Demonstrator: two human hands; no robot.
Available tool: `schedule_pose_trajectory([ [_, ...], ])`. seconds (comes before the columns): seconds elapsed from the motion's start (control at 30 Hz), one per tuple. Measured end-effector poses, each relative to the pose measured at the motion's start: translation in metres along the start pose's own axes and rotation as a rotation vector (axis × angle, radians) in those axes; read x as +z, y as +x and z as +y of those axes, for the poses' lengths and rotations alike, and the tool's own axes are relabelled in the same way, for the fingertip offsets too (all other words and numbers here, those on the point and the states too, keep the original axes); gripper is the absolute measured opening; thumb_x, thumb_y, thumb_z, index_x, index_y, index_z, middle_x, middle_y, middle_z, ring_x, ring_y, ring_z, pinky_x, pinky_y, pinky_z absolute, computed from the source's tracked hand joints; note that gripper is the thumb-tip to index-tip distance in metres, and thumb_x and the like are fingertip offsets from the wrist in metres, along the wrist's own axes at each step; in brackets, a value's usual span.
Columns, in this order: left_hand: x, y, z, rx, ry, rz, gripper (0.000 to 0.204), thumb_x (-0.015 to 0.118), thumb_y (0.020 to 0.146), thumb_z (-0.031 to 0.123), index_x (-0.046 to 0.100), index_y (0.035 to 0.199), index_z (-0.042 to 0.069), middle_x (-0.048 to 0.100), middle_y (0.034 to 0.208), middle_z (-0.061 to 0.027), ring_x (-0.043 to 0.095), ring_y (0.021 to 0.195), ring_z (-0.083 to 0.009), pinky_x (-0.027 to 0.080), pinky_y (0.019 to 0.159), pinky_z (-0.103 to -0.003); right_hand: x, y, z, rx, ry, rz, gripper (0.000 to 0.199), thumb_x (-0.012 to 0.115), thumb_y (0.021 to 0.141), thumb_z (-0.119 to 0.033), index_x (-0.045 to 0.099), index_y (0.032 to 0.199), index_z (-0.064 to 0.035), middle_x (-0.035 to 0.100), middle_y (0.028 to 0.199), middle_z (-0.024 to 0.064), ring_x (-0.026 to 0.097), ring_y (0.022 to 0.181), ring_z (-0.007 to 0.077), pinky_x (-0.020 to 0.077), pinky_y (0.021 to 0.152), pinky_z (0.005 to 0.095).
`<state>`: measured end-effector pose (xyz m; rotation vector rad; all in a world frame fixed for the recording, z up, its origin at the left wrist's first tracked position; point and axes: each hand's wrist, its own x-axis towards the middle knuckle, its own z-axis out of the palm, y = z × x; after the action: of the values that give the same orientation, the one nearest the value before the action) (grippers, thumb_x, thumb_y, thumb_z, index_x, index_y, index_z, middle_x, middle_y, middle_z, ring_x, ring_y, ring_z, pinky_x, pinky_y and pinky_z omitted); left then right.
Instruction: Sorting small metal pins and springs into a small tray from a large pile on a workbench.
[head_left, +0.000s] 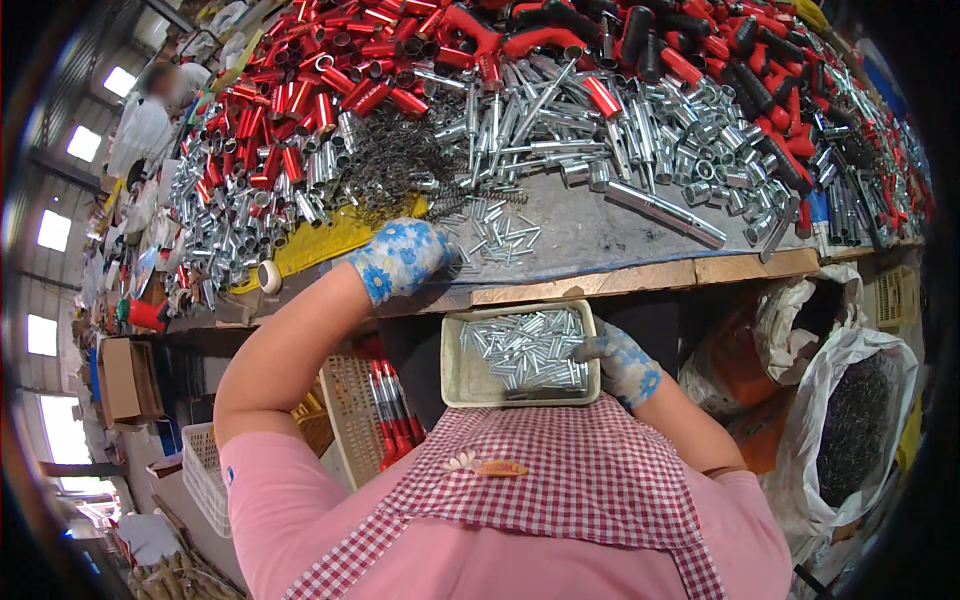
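A shallow cream plastic tray [449, 362], part-filled with short silver metal pins [530, 352], is at my lap just below the bench edge. My right hand [625, 370], in a blue-flowered glove with grey fingers, grips the tray's right side, its fingertips over the rim by the pins. My left hand [405, 258], gloved alike, rests at the front of the bench. It lies just left of a small scatter of loose metal pins [500, 236] on the grey work surface. Its fingers are mostly turned away, and whatever may be under them is hidden.
Heaped across the bench are red metal tubes [370, 95], dark springs [395, 155], silver rods [520, 115] and red-and-black handles [770, 90]. A white sack [800, 450] of dark bits stands lower right. A plastic crate [355, 420] stands left of my lap. Another person [150, 120] is far left.
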<state>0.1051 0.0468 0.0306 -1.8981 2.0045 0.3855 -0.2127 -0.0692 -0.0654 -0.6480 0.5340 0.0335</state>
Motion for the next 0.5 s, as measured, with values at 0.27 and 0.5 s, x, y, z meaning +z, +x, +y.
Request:
schedule_pose_trajectory([
  [0.27, 0.010, -0.002, -0.005, -0.016, -0.139, 0.117, 0.028, 0.074, 0.076, 0.019, 0.074, 0.104, 0.016, 0.068, 0.091, -0.0152, 0.068, 0.085, -0.0373, 0.055, 0.076, -0.047, -0.002, 0.001, 0.002, 0.001, 0.010, 0.022, 0.074, 0.049, 0.073, 0.010, 0.036, 0.146, 0.0085, 0.059, 0.129, 0.0223, 0.063, 0.117, 0.0301, 0.0519, 0.102, 0.0377],
  [0.5, 0.017, -0.006, -0.005, -0.128, -0.188, 0.288, 0.033, 0.078, 0.073, 0.017, 0.075, 0.106, 0.014, 0.070, 0.092, -0.0150, 0.068, 0.086, -0.0370, 0.056, 0.077, -0.044, 0.001, 0.001, 0.002, -0.003, 0.019, -0.005, 0.075, 0.048, 0.072, 0.010, 0.036, 0.146, 0.0081, 0.059, 0.130, 0.0228, 0.063, 0.117, 0.0312, 0.0513, 0.103, 0.0379],
])
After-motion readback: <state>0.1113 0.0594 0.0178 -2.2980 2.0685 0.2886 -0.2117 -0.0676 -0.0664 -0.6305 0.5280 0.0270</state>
